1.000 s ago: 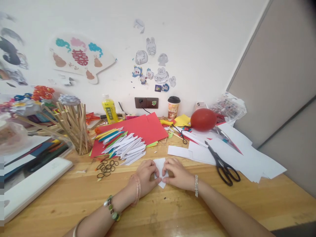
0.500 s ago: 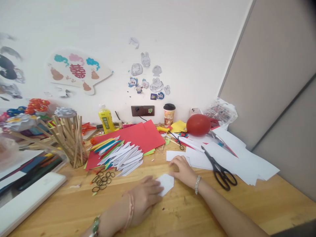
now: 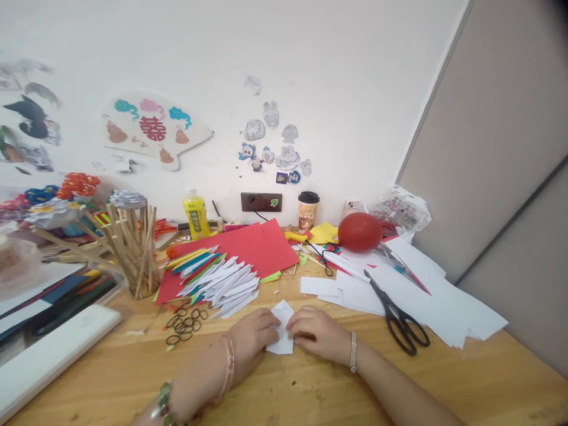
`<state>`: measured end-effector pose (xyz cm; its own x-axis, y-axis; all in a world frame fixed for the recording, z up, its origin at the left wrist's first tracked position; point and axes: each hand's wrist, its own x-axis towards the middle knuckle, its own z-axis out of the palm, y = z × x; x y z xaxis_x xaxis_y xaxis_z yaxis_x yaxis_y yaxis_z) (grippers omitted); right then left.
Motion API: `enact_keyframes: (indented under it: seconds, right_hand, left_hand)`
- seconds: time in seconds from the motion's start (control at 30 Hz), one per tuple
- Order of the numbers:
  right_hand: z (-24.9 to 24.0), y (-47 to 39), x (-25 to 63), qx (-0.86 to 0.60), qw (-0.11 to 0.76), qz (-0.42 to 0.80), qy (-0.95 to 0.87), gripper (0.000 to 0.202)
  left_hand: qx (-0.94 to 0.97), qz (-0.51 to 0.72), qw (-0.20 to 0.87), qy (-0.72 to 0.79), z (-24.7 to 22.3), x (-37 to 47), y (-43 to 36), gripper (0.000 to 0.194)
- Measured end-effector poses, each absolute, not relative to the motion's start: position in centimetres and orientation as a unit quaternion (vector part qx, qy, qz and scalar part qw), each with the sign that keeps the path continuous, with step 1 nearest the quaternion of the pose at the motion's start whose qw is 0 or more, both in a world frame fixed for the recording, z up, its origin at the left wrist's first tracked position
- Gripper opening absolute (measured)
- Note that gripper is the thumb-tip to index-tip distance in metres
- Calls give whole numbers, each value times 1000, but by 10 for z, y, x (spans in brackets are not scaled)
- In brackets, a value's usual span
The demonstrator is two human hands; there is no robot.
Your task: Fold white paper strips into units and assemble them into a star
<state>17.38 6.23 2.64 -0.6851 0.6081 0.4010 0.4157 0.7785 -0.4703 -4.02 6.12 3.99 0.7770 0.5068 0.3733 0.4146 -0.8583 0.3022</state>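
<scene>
A small folded white paper point(image 3: 281, 331) with a pointed top lies on the wooden table between my two hands. My left hand point(image 3: 254, 340) is at its left edge, fingers bent together and pressed on the paper. At the right edge my right hand point(image 3: 320, 333) has curled fingers, with the fingertips on the paper. Beyond them, to the left, is a pile of folded white paper strips point(image 3: 233, 283) on red sheets point(image 3: 270, 248). Black rubber bands point(image 3: 184, 324) lie left of my left hand.
Black-handled scissors point(image 3: 399, 322) rest by white sheets point(image 3: 448, 302) on the right. Further back stand a cup point(image 3: 307, 214), a red balloon point(image 3: 360, 232) and a yellow bottle point(image 3: 196, 216). Wooden sticks point(image 3: 137, 254) stand at the left, behind a long white case point(image 3: 57, 361).
The white paper has turned more upright and shifted slightly left. My right hand has come down onto its right edge; my left hand has moved a little left and up. The view has shifted slightly.
</scene>
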Motion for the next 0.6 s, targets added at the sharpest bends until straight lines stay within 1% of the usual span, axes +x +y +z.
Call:
enact_keyframes:
  seconds: [0.07, 0.2, 0.3, 0.5, 0.6]
  right_hand:
    - [25, 64, 174, -282, 269, 169, -905, 7]
    - [26, 65, 176, -286, 257, 171, -907, 9]
    - [28, 63, 177, -286, 247, 184, -907, 7]
    - [28, 60, 177, -281, 266, 206, -899, 17]
    - [26, 61, 176, -277, 280, 213, -894, 13]
  left_hand:
    - [948, 227, 69, 210, 38, -45, 68, 24]
    - [954, 224, 66, 188, 35, -48, 75, 28]
    - [955, 201, 86, 199, 37, -49, 75, 27]
    - [947, 188, 141, 219, 35, -56, 77, 18]
    - [945, 200, 155, 206, 36, -56, 78, 21]
